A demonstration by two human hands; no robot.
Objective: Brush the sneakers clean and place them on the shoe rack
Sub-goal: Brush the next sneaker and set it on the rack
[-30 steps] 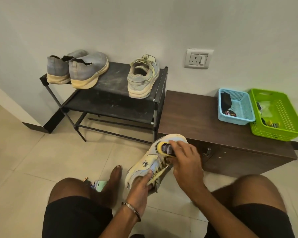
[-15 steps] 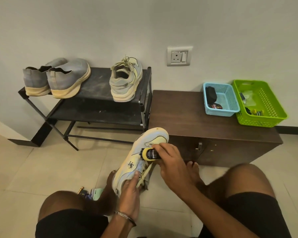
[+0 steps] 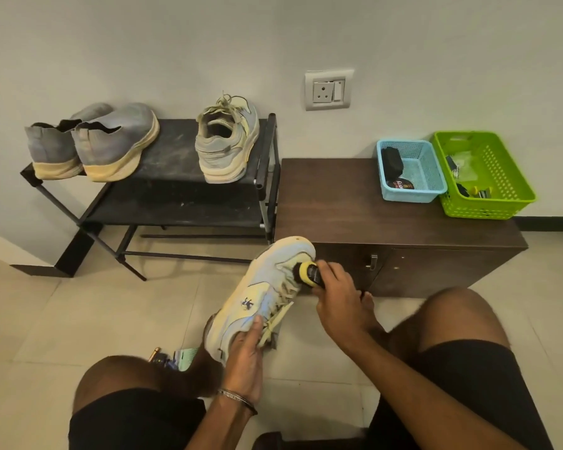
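A pale cream and light-blue sneaker (image 3: 260,293) is held toe-up above the floor. My left hand (image 3: 244,358) grips it at the heel end, fingers partly inside the opening. My right hand (image 3: 342,303) grips a small yellow-and-black brush (image 3: 307,273) whose bristles press against the right side of the toe. Its matching sneaker (image 3: 225,147) stands on the top shelf of the black shoe rack (image 3: 182,203), heel toward me. Two grey slip-on shoes (image 3: 95,144) stand at the left of that shelf.
A dark wooden cabinet (image 3: 355,206) stands right of the rack, carrying a blue basket (image 3: 413,186) and a green basket (image 3: 488,203) with small items. Small objects (image 3: 173,358) lie on the tiled floor by my left knee. A wall socket (image 3: 328,89) is above.
The brush has slid from the lace area up to the right side of the toe. My left hand keeps the same grip. The view shifted slightly.
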